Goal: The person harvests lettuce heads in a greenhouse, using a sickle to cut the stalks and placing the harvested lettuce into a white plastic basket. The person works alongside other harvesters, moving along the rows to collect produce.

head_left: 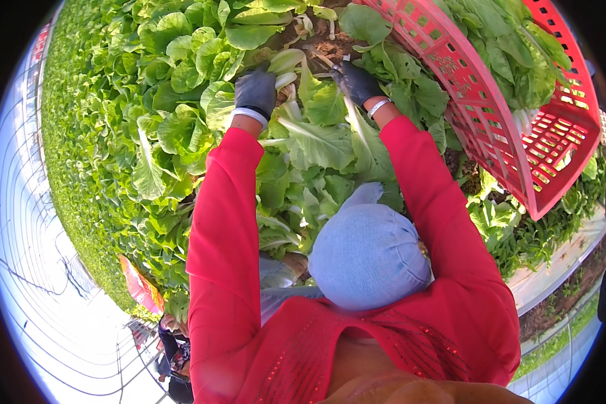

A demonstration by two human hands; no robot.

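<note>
My left hand, in a dark glove, closes around the base of a leafy green plant at the edge of the standing crop. Opposite it, my right hand, also in a dark glove, grips a thin tool handle or stalk; the blur does not settle which. A small white piece shows by its fingers. Cut or fallen leaves with pale ribs lie between my forearms. Bare brown soil shows just beyond both hands.
A red plastic crate stands tilted at the right, holding leafy greens. Dense greens fill the left. My knee in light-blue denim is below my arms. Another person is at the lower left, near an orange-red bag or sheet.
</note>
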